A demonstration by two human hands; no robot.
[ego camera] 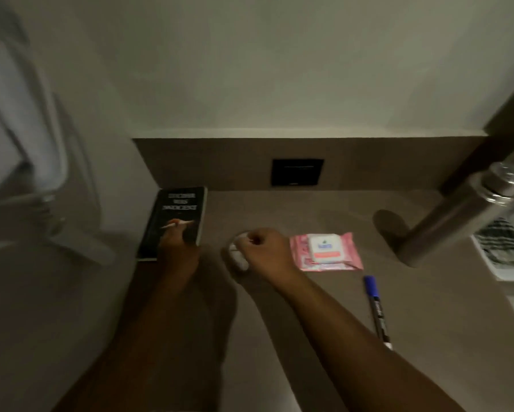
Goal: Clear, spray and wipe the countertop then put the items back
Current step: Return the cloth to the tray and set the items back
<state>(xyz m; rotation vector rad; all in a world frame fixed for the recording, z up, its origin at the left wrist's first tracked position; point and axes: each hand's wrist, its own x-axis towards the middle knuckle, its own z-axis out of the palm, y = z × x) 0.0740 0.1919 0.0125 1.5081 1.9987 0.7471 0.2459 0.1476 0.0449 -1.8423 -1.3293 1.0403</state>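
A black book (pixel 177 212) lies at the left edge of the brown countertop (pixel 294 307). My left hand (pixel 177 245) rests on the book's near end, fingers curled over its right edge. My right hand (pixel 263 248) is closed over a small white object (pixel 238 258) in the middle of the counter; blur hides what the object is. A pink wipes pack (pixel 327 251) lies just right of that hand. Nearer and further right lies a blue-capped marker (pixel 379 310).
A black wall plate (pixel 297 171) sits in the backsplash. A metal handle (pixel 457 215) with a round base juts in from the right above the counter. A striped cloth (pixel 502 248) lies at the right edge. A blurred chrome rail (pixel 27 144) hangs on the left wall.
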